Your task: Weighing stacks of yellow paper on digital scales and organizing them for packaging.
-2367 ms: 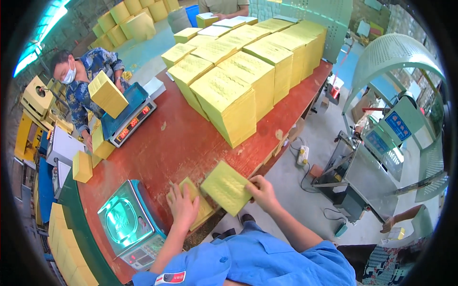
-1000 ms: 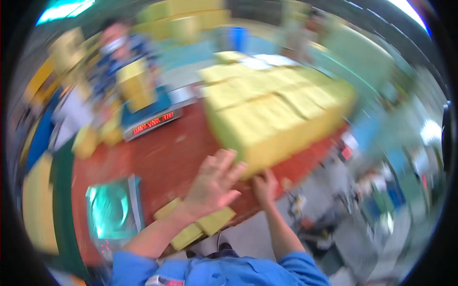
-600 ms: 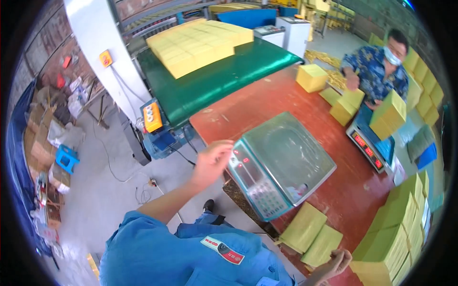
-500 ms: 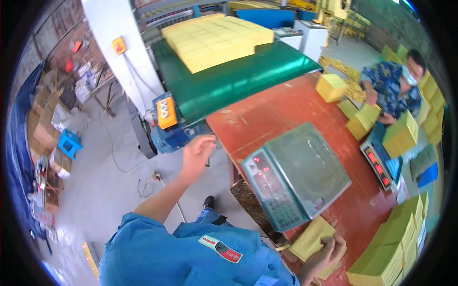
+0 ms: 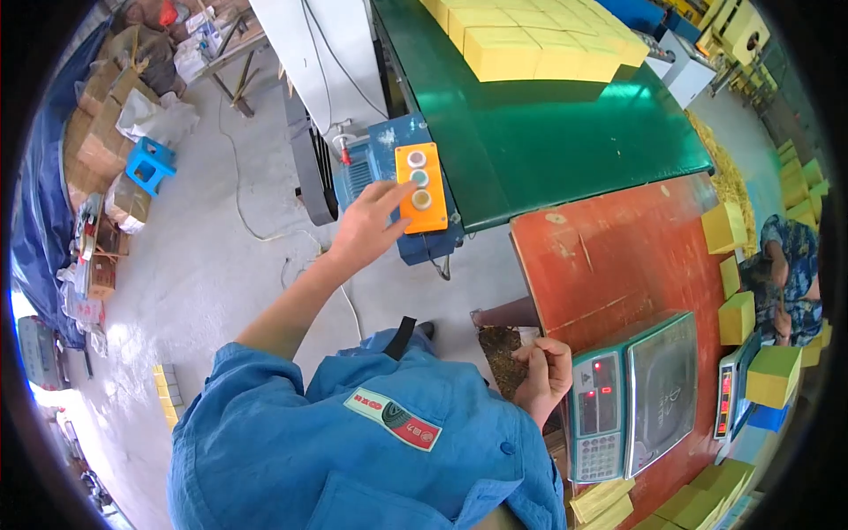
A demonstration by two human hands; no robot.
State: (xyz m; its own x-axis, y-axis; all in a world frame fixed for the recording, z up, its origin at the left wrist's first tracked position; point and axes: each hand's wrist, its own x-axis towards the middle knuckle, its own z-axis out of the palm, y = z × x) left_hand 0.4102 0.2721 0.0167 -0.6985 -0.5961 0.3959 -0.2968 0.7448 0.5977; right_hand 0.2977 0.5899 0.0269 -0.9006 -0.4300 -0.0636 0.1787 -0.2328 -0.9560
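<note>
My left hand (image 5: 374, 224) reaches forward to an orange control box (image 5: 421, 187) with a column of round buttons. Its index fingertip rests at the middle button, and the other fingers are loosely bent, holding nothing. My right hand (image 5: 545, 378) is raised in front of my body, fingers curled against the thumb; no object shows in it. It is just left of a digital scale (image 5: 599, 406) with a red-lit display and a bare metal pan (image 5: 662, 397). Below the scale, close to my body, lies a small stack of yellow paper (image 5: 602, 502).
A green conveyor belt (image 5: 530, 141) carries yellow paper blocks (image 5: 530, 49). The red tabletop (image 5: 609, 238) borders it. Across the table a co-worker (image 5: 791, 274) sits by a second scale (image 5: 729, 389) and yellow stacks. A blue motor (image 5: 353, 177) and white pillar (image 5: 309, 53) stand ahead.
My left hand has moved forward onto the control box's buttons. My right hand has left the yellow paper stack and risen beside the scale. The view has turned left.
</note>
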